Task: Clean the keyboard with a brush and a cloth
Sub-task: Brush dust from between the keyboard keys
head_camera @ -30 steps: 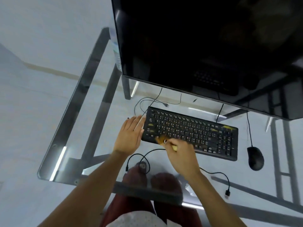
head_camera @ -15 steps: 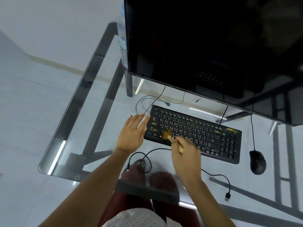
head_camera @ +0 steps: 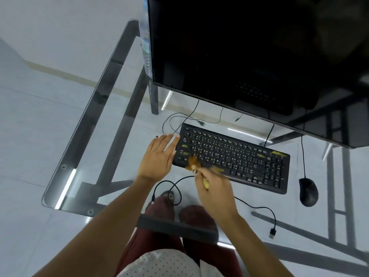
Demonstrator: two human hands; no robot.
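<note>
A black keyboard (head_camera: pixel 237 156) lies on the glass desk, angled down to the right, with yellowish smears on some keys. My right hand (head_camera: pixel 214 191) grips a small brush (head_camera: pixel 194 163) with a yellow handle; its brown bristles are blurred at the keyboard's lower left keys. My left hand (head_camera: pixel 158 156) lies flat with fingers spread on the glass, its fingertips against the keyboard's left edge. No cloth is in view.
A large dark monitor (head_camera: pixel 259 56) hangs over the back of the glass desk (head_camera: pixel 83 156). A black mouse (head_camera: pixel 308 191) sits right of the keyboard. A loose black cable (head_camera: pixel 257 207) with a USB plug loops along the front edge. A bottle (head_camera: pixel 145 47) stands behind the monitor's left side.
My right hand swept the brush up onto the lower left keys, then back down toward the front edge, now blurred. The left hand stayed at the keyboard's left end. The view shifted slightly.
</note>
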